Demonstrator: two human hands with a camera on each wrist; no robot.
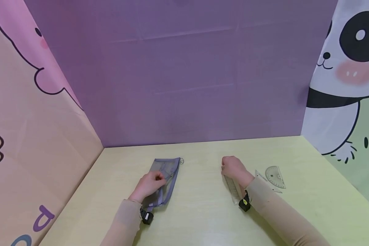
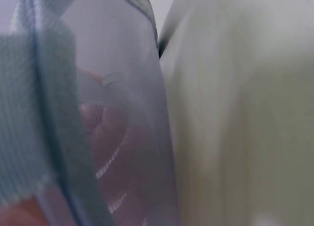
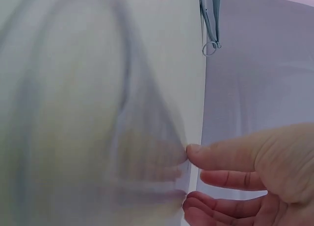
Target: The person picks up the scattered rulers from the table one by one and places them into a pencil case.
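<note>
A see-through pouch (image 1: 173,186) with grey-purple edging and a zipper pull ring lies on the left of the table. My left hand (image 1: 149,184) grips its near side; through the clear side of the pouch (image 2: 142,138) in the left wrist view, fingers show. To the right, my right hand (image 1: 235,169) pinches the far end of a clear ruler (image 1: 232,191) between thumb and fingertips. Close to the right wrist camera, the clear plastic (image 3: 147,152) is blurred. Beside that forearm lie a clear protractor (image 1: 275,176) and a clear set square (image 1: 276,189), partly hidden by the sleeve.
The pale wooden table (image 1: 200,215) ends at a purple cloth wall (image 1: 187,85) behind. Printed side panels stand left and right, one with a panda (image 1: 335,126). A black wrist camera (image 1: 244,204) sits under the right wrist.
</note>
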